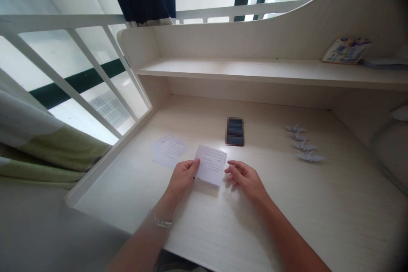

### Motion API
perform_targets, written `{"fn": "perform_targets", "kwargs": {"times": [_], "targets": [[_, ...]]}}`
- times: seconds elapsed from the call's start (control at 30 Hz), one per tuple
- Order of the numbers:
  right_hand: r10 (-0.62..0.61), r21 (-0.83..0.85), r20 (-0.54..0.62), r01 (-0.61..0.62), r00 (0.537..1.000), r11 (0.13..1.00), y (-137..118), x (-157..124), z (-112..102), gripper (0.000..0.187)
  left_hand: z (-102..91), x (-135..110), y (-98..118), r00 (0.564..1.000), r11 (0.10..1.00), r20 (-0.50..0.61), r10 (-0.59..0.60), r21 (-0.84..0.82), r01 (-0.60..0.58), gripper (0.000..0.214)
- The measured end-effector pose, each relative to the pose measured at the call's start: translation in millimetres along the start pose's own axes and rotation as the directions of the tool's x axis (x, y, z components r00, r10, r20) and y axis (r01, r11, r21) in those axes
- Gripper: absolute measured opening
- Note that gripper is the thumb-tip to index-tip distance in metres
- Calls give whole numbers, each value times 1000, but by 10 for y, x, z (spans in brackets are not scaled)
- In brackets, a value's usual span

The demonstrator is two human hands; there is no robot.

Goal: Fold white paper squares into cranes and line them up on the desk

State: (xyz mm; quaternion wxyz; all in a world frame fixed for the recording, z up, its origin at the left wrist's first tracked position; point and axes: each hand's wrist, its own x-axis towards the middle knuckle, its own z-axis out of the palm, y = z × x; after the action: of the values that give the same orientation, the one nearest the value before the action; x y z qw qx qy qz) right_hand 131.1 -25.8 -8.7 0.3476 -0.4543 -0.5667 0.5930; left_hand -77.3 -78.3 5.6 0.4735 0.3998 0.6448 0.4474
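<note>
A small square sheet of white paper (211, 164) with faint print is lifted slightly above the pale wooden desk (287, 204). My left hand (182, 177) pinches its left edge between thumb and fingers. Just off the sheet's right edge is my right hand (244, 177), fingers curled loosely, fingertips close to the paper; whether they touch it is unclear. A bracelet sits on my left wrist.
A stack of similar printed sheets (168, 150) lies left of the hands. A dark phone (235, 131) lies flat behind the sheet. Several folded paper cranes (304, 145) line up at right. A shelf (255, 70) above holds a colourful booklet (346, 50). A white railing borders the left.
</note>
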Motion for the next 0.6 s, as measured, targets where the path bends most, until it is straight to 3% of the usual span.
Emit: {"fn": "perform_targets", "kwargs": {"times": [0.1,0.17,0.4,0.5,0.6], "targets": [[26,103,-72,-18,997,995,44,24,-65,33,310,-37,-2,994,997,99,-46,-60,52,45],[34,136,-132,-15,991,991,84,43,-152,29,398,-36,1,991,998,132,-31,-46,37,41],[75,136,-171,-52,982,989,113,94,-357,24,243,43,-27,994,995,110,-1,94,-10,31],[102,136,-182,-78,978,988,124,112,-386,25,204,46,-8,985,951,44,169,256,-174,22],[110,111,-176,-92,978,990,165,122,-400,26,252,37,4,892,802,118,437,397,-446,31]]}}
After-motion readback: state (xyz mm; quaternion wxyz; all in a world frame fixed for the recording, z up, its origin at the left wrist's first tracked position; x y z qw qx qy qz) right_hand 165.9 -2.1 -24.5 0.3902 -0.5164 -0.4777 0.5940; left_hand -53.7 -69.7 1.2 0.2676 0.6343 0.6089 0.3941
